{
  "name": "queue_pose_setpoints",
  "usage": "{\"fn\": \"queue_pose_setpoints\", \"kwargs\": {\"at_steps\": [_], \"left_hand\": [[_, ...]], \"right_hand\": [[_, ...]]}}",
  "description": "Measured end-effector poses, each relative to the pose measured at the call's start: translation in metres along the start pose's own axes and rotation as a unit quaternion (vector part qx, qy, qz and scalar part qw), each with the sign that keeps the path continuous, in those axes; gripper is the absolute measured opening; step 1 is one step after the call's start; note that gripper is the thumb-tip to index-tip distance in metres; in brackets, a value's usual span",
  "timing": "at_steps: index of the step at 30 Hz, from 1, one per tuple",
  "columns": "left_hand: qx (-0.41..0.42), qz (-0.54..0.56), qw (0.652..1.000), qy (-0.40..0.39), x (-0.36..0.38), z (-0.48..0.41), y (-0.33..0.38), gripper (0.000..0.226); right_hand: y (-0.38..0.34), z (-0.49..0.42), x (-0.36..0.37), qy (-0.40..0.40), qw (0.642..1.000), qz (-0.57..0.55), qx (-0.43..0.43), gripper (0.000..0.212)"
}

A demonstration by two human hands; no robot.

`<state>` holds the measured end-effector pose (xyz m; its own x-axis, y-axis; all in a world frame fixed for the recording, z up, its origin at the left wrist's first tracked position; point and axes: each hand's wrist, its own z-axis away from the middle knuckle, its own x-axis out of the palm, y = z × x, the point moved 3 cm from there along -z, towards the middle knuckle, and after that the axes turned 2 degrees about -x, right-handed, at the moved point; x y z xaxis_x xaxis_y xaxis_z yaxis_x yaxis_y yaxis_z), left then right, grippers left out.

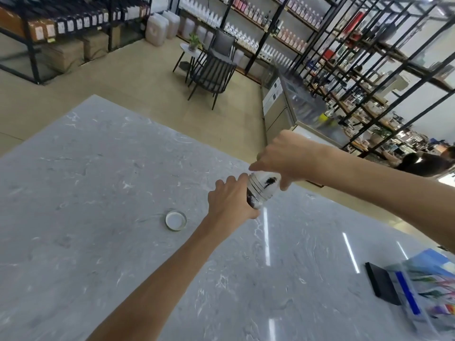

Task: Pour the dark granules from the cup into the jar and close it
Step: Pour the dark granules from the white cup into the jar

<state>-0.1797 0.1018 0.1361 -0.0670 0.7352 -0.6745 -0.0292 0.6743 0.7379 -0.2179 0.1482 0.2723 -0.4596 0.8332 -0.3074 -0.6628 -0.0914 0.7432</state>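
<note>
My left hand (pixel 230 200) is wrapped around a clear jar (pixel 256 201) that stands on the grey marble table (pixel 98 180); dark granules show inside it. My right hand (pixel 283 156) holds a clear plastic cup (pixel 264 184) tipped mouth-down over the jar's opening. A small clump of dark granules clings to the cup's inner wall. The jar's round lid (pixel 175 219) lies flat on the table, white inside up, to the left of my left hand and apart from it.
A black slab (pixel 380 283) and a clear plastic box with colourful contents (pixel 428 289) lie at the table's right edge. Beyond the table are a dark chair (pixel 211 70), shelving racks with bottles, and a person (pixel 423 162) at the far right.
</note>
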Motion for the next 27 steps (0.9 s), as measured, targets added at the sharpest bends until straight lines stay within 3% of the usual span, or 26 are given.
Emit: {"fn": "queue_pose_setpoints", "kwargs": {"at_steps": [3,7,23,27], "left_hand": [[-0.001,-0.009,1.0,0.002,0.001,-0.003,-0.002,0.074],[-0.008,-0.021,1.0,-0.002,0.001,-0.007,-0.005,0.075],[-0.006,-0.012,1.0,-0.006,-0.008,-0.014,0.009,0.07],[-0.007,0.01,1.0,-0.003,-0.008,-0.016,0.011,0.071]], "right_hand": [[-0.002,0.001,0.005,0.027,1.0,-0.004,0.009,0.091],[-0.002,0.002,0.001,0.053,0.998,-0.004,0.017,0.106],[0.004,0.027,0.01,0.121,0.992,0.019,0.039,0.112],[0.005,0.027,0.014,0.129,0.99,0.025,0.046,0.106]]}}
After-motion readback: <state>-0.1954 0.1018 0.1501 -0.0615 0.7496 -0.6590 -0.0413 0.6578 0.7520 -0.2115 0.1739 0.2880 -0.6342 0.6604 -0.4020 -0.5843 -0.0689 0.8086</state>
